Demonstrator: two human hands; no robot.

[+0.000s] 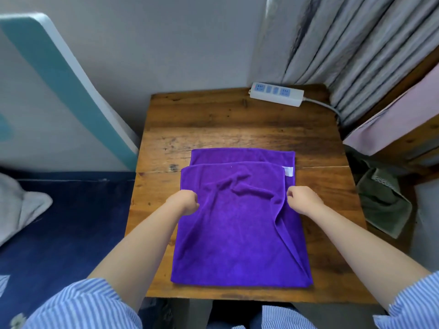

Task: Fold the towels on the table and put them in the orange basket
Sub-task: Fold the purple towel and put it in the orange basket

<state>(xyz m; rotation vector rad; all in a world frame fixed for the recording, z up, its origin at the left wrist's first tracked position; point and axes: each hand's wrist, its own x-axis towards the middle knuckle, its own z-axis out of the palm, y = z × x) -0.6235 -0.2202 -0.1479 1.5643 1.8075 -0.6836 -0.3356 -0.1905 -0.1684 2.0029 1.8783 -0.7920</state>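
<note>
Two bare hands pinch one purple microfibre towel spread on a square wooden table with dark, worn planks. Taking the tabletop as a clock face with twelve at the wall, the towel covers the centre and runs down to six, its near edge close to the table's front edge. Its far part, toward twelve, is doubled over, so an upper layer ends short of the lower layer's far edge, and a small white label shows at about one o'clock on the cloth. The left hand, fingers curled, grips the towel's left edge at roughly nine o'clock. The right hand pinches the right edge at about three o'clock, where the cloth bunches and a ridge of wrinkles runs between the two hands. Both forearms come out of blue-and-white striped sleeves. At one o'clock on the table, by the wall, lies a white power strip with blue sockets, its cable leading toward grey pleated curtains. Off the table at three o'clock, a green cloth lies crumpled.
</note>
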